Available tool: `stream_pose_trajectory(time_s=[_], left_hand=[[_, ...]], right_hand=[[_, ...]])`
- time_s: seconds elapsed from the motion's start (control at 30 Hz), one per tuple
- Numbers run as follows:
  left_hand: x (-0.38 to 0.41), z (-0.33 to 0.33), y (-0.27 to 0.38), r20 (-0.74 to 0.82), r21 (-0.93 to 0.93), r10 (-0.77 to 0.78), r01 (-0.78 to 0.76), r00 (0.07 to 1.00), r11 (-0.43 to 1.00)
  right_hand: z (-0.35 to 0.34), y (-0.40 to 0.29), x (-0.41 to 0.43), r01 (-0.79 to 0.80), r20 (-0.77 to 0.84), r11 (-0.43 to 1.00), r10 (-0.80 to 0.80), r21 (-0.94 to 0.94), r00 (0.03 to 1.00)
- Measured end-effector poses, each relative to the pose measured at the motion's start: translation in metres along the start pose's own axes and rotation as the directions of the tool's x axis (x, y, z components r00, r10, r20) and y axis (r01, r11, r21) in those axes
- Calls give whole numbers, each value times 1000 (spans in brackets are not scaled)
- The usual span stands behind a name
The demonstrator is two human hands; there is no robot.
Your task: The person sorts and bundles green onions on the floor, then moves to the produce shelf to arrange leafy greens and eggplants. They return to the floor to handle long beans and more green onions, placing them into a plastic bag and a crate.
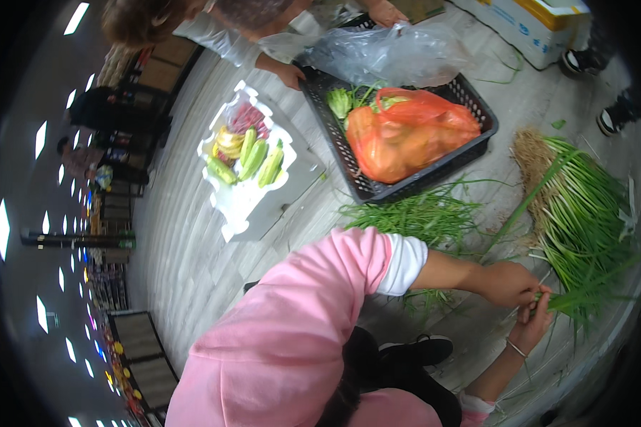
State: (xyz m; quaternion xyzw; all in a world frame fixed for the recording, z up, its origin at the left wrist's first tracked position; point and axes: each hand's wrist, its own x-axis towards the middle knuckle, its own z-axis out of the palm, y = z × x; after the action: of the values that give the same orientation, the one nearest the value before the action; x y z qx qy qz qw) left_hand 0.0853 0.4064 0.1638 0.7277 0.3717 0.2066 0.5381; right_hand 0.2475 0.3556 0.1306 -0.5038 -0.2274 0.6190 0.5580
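Observation:
My left hand, reaching in from a pink sleeve with a white cuff, meets my right hand, which wears a thin bracelet. Fingers of both close around green leafy stalks; fingers hide the gripped part. Just beyond lies a large bundle of scallions, its brown tangled roots to the left and green tops to the right. A loose heap of thin green leaves lies on the floor above my left forearm.
A black plastic crate holds an orange bag of produce and leafy greens. Another person's hands handle the crate and a clear plastic bag. A white foam box contains zucchini and bananas. Someone's shoe stands at right.

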Motion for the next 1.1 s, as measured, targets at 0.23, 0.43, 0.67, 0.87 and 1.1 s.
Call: stream_pose_trajectory(time_s=[0.23, 0.43, 0.67, 0.87, 1.1], left_hand=[[-113, -77, -42, -113, 328, -104, 136, 988, 935], [-261, -151, -110, -808, 222, -317, 755, 497, 617], [-219, -120, -142, -583, 616, -21, 459, 812, 640], [-215, -120, -162, -487, 663, -102, 443, 867, 603], [-235, -172, -160, -631, 478, -190, 569, 752, 669]], right_hand=[[3, -58, 45, 112, -12, 993, -112, -25, 994], [30, -65, 49, -41, 47, 979, 51, -199, 998], [89, -53, 28, -109, 93, 940, 147, -324, 985], [119, -61, 16, -81, 22, 884, 103, -460, 994], [142, -59, 18, -136, 33, 820, 185, -556, 982]])
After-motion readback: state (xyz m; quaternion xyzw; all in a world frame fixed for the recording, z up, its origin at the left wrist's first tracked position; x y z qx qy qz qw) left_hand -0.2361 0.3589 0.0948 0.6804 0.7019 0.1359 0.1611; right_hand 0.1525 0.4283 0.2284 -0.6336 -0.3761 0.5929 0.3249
